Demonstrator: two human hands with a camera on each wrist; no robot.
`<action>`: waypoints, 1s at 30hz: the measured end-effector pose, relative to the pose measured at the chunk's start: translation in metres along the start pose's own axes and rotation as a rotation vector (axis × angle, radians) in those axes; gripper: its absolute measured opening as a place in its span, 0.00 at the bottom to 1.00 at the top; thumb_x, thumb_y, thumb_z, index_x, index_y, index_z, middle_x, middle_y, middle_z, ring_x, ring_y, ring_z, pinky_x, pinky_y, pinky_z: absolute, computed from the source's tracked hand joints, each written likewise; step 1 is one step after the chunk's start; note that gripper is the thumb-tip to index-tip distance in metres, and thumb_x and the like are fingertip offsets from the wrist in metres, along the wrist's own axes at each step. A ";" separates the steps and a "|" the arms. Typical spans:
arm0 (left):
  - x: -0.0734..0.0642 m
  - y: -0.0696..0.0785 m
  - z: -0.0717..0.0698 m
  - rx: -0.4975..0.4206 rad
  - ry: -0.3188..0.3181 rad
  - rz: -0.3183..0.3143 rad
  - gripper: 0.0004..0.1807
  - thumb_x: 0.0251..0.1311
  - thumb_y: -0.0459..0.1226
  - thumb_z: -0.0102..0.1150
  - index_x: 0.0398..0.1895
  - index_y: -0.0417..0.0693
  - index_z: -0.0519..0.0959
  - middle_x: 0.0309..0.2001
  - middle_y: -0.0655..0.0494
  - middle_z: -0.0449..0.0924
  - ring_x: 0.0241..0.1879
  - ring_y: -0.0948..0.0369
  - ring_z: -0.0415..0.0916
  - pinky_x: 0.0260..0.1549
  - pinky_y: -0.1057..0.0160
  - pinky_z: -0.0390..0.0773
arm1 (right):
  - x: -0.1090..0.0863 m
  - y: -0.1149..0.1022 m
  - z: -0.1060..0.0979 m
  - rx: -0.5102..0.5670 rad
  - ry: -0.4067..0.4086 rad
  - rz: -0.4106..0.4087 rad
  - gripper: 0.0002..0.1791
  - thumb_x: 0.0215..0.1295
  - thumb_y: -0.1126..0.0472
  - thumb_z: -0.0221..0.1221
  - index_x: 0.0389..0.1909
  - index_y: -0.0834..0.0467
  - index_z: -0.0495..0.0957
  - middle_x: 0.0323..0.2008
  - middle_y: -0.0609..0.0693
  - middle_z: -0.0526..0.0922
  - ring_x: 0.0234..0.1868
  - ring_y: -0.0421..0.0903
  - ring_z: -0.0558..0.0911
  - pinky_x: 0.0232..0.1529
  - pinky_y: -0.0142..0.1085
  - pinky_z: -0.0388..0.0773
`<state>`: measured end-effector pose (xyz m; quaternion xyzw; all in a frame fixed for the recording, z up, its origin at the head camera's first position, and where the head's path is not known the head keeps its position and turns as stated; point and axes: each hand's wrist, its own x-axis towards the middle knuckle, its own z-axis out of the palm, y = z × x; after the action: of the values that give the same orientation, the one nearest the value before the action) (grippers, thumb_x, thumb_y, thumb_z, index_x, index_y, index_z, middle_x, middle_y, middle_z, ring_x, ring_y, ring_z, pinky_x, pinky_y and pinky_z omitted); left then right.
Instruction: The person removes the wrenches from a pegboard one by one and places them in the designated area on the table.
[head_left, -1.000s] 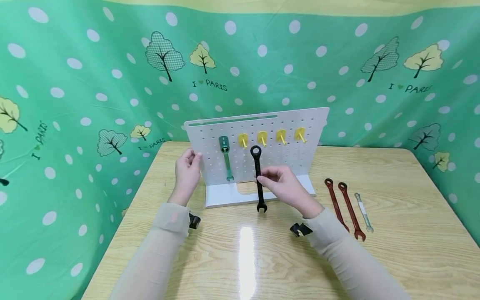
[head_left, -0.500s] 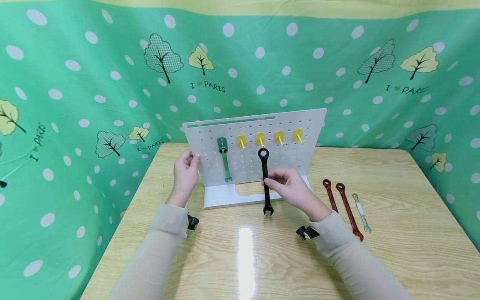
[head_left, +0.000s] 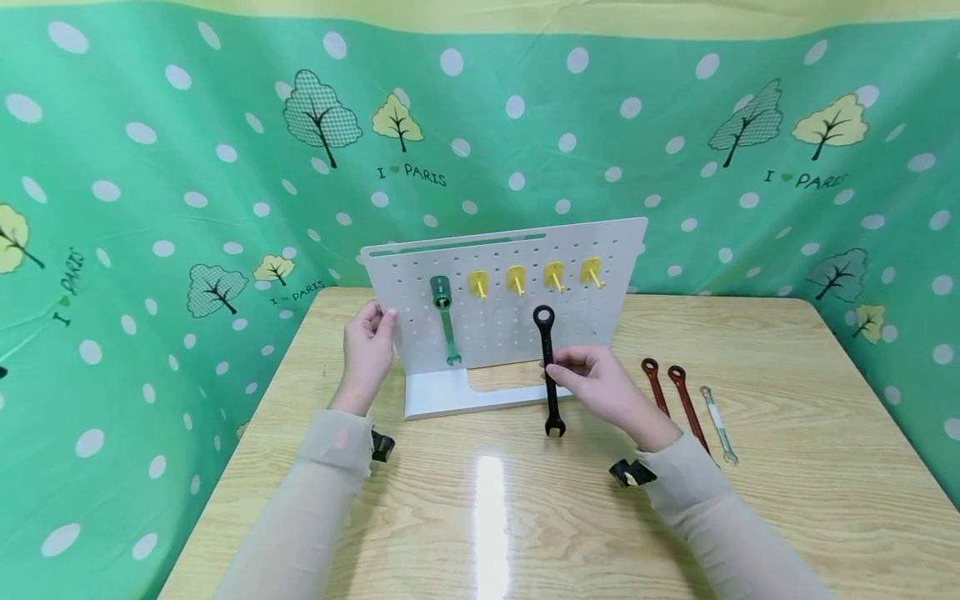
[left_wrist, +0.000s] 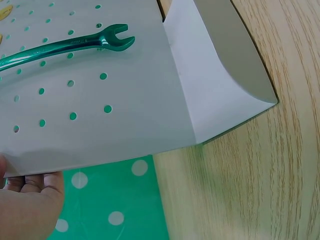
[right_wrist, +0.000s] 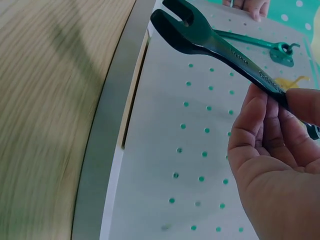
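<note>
A black combination wrench (head_left: pixel 550 367) is pinched between the thumb and fingers of my right hand (head_left: pixel 596 383). It hangs nearly upright in front of the white pegboard (head_left: pixel 480 333), ring end up and open end down. My left hand (head_left: pixel 367 346) grips the pegboard's left edge, thumb in front and fingers behind. A green wrench (head_left: pixel 450 337) hangs from a green hook (head_left: pixel 441 292) at the board's left. To its right is a row of several yellow hooks (head_left: pixel 516 282) with nothing on them. The right wrist view shows the black wrench's open jaw (right_wrist: pixel 182 30) close up.
On the table (head_left: pixel 420 500), right of the board, lie two red wrenches (head_left: pixel 686 404) and a small silvery-green wrench (head_left: pixel 720 425) with a white label. My right forearm covers the red ones' lower ends. A green dotted curtain (head_left: pixel 525 150) stands behind the board.
My right hand has carried the black wrench rightward and slightly down along the front of the board. My left hand keeps its grip on the board's edge.
</note>
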<state>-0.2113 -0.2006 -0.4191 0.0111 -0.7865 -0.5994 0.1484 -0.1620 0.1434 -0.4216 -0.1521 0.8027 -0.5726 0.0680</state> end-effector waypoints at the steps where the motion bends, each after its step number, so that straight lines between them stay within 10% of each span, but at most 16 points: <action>1: 0.000 0.000 0.000 -0.001 0.000 0.002 0.16 0.79 0.37 0.48 0.58 0.35 0.77 0.54 0.42 0.83 0.51 0.53 0.80 0.52 0.51 0.79 | -0.001 0.001 -0.002 -0.005 0.002 0.001 0.08 0.74 0.65 0.60 0.45 0.65 0.85 0.42 0.61 0.86 0.40 0.50 0.84 0.42 0.35 0.81; 30: 0.000 0.000 0.000 0.013 0.002 0.024 0.15 0.79 0.36 0.49 0.57 0.35 0.78 0.52 0.42 0.83 0.48 0.53 0.80 0.41 0.60 0.80 | -0.028 0.017 -0.034 -0.083 0.065 0.044 0.08 0.71 0.67 0.62 0.44 0.69 0.84 0.40 0.58 0.87 0.36 0.48 0.83 0.35 0.33 0.81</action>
<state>-0.2115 -0.2010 -0.4188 0.0030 -0.7903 -0.5925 0.1562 -0.1481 0.1883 -0.4275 -0.1183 0.8307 -0.5418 0.0480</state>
